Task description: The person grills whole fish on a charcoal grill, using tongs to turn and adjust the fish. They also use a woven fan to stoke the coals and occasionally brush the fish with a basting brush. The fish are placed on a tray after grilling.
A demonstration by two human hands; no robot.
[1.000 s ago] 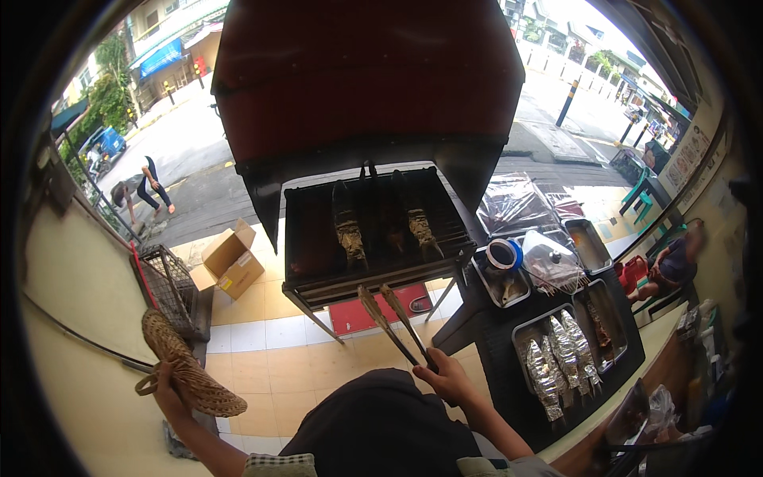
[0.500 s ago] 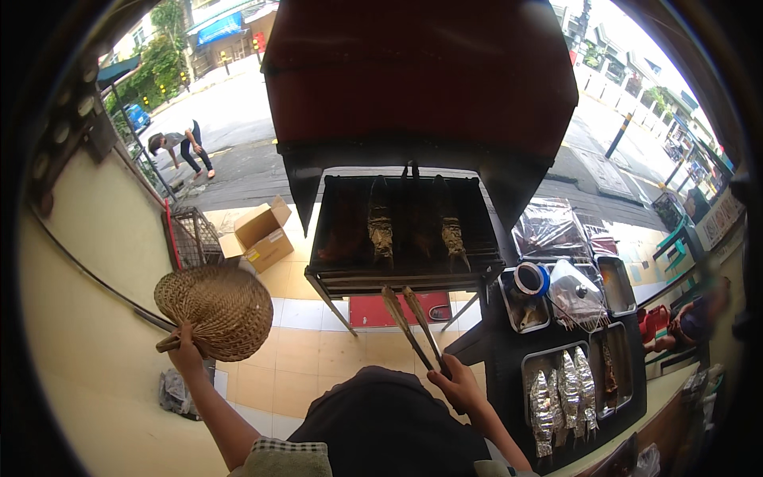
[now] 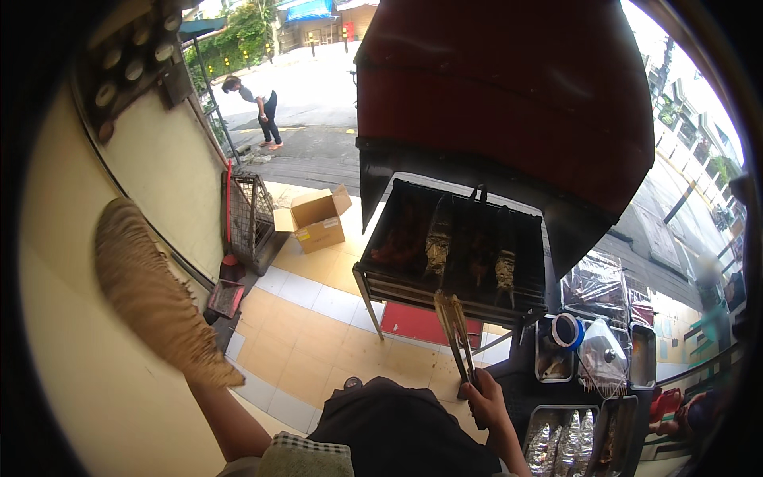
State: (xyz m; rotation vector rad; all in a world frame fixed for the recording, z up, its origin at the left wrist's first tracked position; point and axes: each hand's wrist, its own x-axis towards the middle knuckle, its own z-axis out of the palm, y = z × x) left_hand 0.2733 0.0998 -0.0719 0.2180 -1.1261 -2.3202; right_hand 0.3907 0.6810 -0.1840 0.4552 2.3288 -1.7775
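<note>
A woven fan (image 3: pixel 151 278) is raised at the left, seen partly edge-on and blurred. It hides the fingers of my left hand, which grips its handle behind it; my left forearm (image 3: pixel 226 425) rises below. My right hand (image 3: pixel 486 400) is closed around long tongs (image 3: pixel 455 334). Their tips are nearly together, by the front edge of a charcoal grill (image 3: pixel 397 274). On the grate lie two foil-wrapped fish (image 3: pixel 436 242) (image 3: pixel 505 270), and darker reddish pieces (image 3: pixel 397 238) show at its left.
A dark red hood (image 3: pixel 509 103) overhangs the grill. To the right, a tray of foil-wrapped fish (image 3: pixel 570 445), a blue-rimmed container (image 3: pixel 567 331) and covered trays (image 3: pixel 596 282) stand. An open cardboard box (image 3: pixel 322 230) and wire cage (image 3: pixel 250 211) are left. A person (image 3: pixel 262 107) bends in the street.
My view has turned left, so the grill sits farther right. The fan has swung up and turned edge-on. The tongs have come nearer the grill and their tips have closed together.
</note>
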